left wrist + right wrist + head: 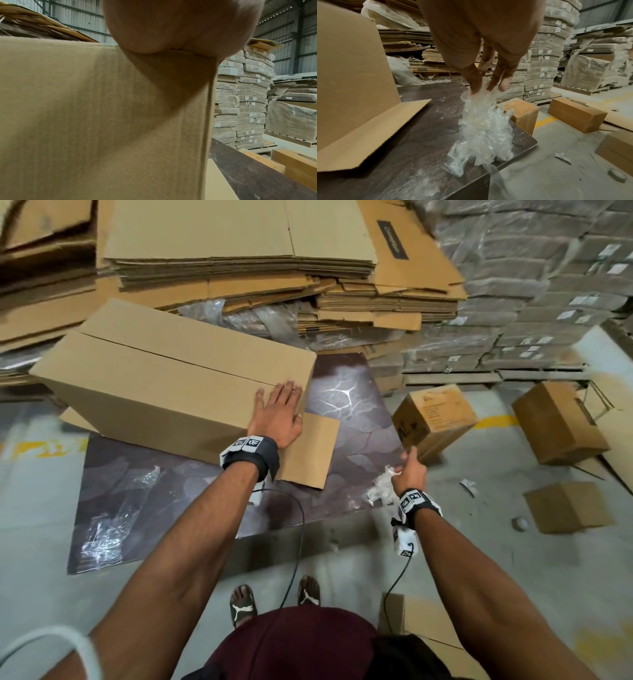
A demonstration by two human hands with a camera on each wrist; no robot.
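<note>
A large closed cardboard box (pixel 164 385) lies on a dark patterned board (pixel 205 491) on the floor, with one end flap (pixel 308 450) folded out flat. My left hand (pixel 279 414) lies flat on the box's near right corner, fingers straight. In the left wrist view the palm (pixel 180 24) presses on the box's top edge (pixel 102 108). My right hand (pixel 409 470) is to the right above the board's corner. Its fingertips (pixel 476 83) pinch a crumpled bunch of clear plastic wrap (pixel 484 121), which hangs down to the board (pixel 419 135).
Stacks of flattened cartons (pixel 239 251) rise behind the box. Wrapped bundles on pallets (pixel 531 302) fill the right rear. Small cartons (pixel 433 419) (pixel 558 422) (pixel 568 506) and a tape roll (pixel 520 523) lie on the concrete floor at right. My sandalled feet (pixel 274 601) stand near the board.
</note>
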